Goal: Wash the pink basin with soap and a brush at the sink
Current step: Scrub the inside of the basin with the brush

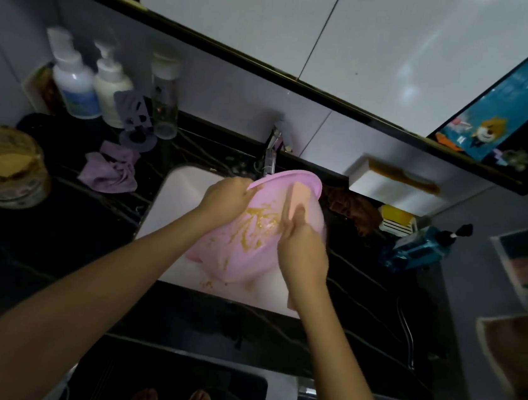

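**Head view, looking down at the sink**

1. Task item: The pink basin (243, 256) is at frame centre. It is tilted over the white sink (175, 189) with its open side towards the person. Its far rim sits just below the chrome tap (271, 154). Yellow-brown residue (260, 219) streaks the inner wall. A few specks of the same colour lie on the sink floor under the basin's near edge.

2. Left grip (227, 195): It is closed on the basin's upper-left rim, with the fingers curled over the edge. The forearm runs in from the lower left of the frame.

3. Right grip (303, 250): It is wrapped round a peach-coloured brush (299, 194), with the thumb laid along the brush's back. The brush lies against the inner wall on the basin's right side, just beside the residue. Its working face is hidden.

4. Surroundings:
   - The sink is set into a black veined desk (54, 241).
   - In the upper left, a white bottle (72, 79), a pump bottle (109, 87) and a clear bottle (164, 96) stand together against the wall.
   - A crumpled purple cloth (111, 171) lies between these bottles and the sink.
   - Right of the basin lies a brown cloth (353, 210), and farther right is a blue pump bottle (415, 250).
   - At the bottom edge, bare feet (170, 399) stand on a dark mat (171, 370).
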{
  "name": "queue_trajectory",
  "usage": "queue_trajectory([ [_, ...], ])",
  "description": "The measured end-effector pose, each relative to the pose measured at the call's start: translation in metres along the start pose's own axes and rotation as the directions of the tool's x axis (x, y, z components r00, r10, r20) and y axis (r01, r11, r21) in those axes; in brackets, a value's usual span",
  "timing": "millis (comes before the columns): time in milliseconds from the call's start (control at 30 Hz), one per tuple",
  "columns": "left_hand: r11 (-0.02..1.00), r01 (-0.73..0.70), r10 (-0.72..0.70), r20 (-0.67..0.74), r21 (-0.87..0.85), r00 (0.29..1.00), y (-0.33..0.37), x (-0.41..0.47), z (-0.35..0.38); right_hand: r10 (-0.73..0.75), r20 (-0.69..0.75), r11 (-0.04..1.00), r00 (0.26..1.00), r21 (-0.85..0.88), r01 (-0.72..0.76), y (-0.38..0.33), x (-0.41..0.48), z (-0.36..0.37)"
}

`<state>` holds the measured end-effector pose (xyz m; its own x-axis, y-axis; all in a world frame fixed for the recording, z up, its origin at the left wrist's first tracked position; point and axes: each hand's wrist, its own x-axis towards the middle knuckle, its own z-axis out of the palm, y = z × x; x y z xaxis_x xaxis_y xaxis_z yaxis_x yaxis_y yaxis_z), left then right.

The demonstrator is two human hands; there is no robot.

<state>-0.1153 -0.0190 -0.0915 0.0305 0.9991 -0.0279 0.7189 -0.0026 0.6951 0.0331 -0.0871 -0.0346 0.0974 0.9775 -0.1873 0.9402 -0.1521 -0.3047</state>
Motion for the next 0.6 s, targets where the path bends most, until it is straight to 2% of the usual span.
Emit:
queue_trajectory([
  [67,1.0,0.002,-0.002,-0.005,0.012,1.0,0.0,-0.003,0.001,0.072,-0.032,0.996,0.997,0.064,-0.07,-0.001,0.023,-0.005],
  [133,1.0,0.002,-0.001,-0.003,0.025,1.0,-0.001,-0.005,0.001,0.299,-0.016,0.935,0.954,0.207,-0.289,0.011,0.039,-0.02],
  [200,0.999,-0.013,0.013,0.0,0.037,1.0,-0.001,-0.005,0.001,0.403,0.034,0.894,0.914,0.197,-0.402,0.023,0.03,-0.025],
  [233,0.999,-0.023,0.023,0.006,0.042,1.0,0.001,-0.005,0.002,0.365,0.018,0.919,0.931,0.154,-0.363,0.022,0.018,-0.023],
  [300,0.998,-0.042,0.042,0.014,0.047,0.999,0.007,-0.004,0.004,0.159,-0.018,0.984,0.987,0.082,-0.157,0.007,-0.004,-0.01],
  [333,0.997,-0.048,0.046,0.022,0.057,0.999,0.009,-0.003,0.004,0.066,-0.017,0.995,0.998,0.081,-0.065,0.0,-0.011,-0.002],
  [367,0.997,-0.051,0.049,0.031,0.066,0.998,0.011,-0.002,0.004,0.035,-0.019,0.996,0.999,0.086,-0.034,-0.002,-0.01,0.004],
  [400,0.996,-0.055,0.053,0.038,0.073,0.998,0.011,-0.001,0.005,0.069,-0.04,0.994,0.997,0.091,-0.065,0.001,-0.004,0.008],
  [500,0.996,-0.035,0.033,0.032,0.08,0.999,0.007,0.002,0.002,0.315,-0.104,0.937,0.943,0.189,-0.292,0.026,0.018,0.003],
  [533,0.997,-0.028,0.026,0.027,0.075,0.999,0.005,0.003,0.001,0.355,-0.095,0.922,0.93,0.199,-0.331,0.032,0.015,0.005],
  [600,0.998,-0.01,0.009,0.017,0.061,1.0,0.001,0.003,-0.001,0.319,-0.102,0.932,0.942,0.215,-0.292,0.031,-0.005,0.016],
])
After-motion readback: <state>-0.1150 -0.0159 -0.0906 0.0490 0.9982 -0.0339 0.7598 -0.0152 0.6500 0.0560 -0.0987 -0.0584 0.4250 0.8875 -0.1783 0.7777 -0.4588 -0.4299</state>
